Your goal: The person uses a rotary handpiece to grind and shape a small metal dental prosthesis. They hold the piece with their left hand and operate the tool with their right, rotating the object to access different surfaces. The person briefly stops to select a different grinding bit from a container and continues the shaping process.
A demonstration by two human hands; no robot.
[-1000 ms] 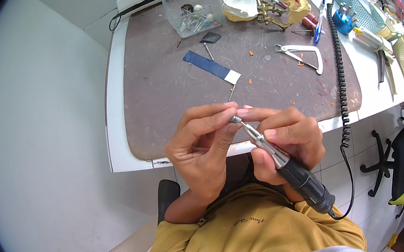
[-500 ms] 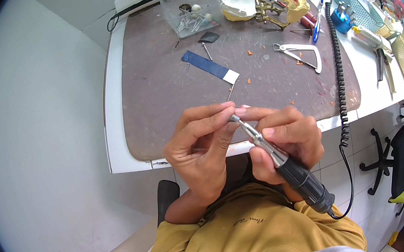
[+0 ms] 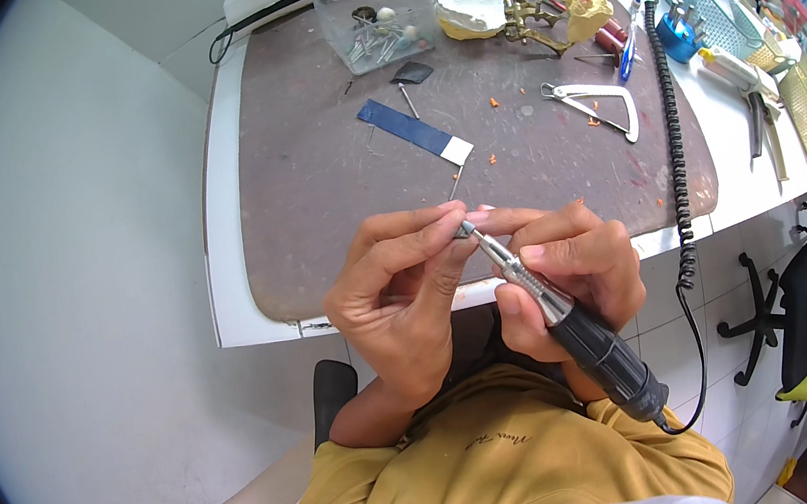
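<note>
My right hand (image 3: 582,265) is wrapped round a rotary handpiece (image 3: 606,358), black at the rear with a silver nose, and a black cord runs from its back end. The handpiece points up and left to the fingertips of my left hand (image 3: 395,303). Thumb and fingers there pinch a small grey piece (image 3: 464,230), mostly hidden; its kind I cannot make out. The handpiece's tip meets or nearly meets this piece. My right index finger reaches across to the left fingertips. Just beyond them a thin metal bur (image 3: 457,183) lies on the brown mat (image 3: 318,212).
Farther back lie a blue strip (image 3: 399,130) with a white end, a black flake (image 3: 413,72) and a white caliper (image 3: 623,109). Behind stand a clear box (image 3: 333,44) of burs and dental casts (image 3: 473,10) on a brass articulator (image 3: 532,30). A coiled cord (image 3: 673,138) hangs right.
The handpiece's nose has shifted slightly up and left at the left fingertips, and the grey piece appears slightly turned. Both grips stay the same. The whole view has shifted a little.
</note>
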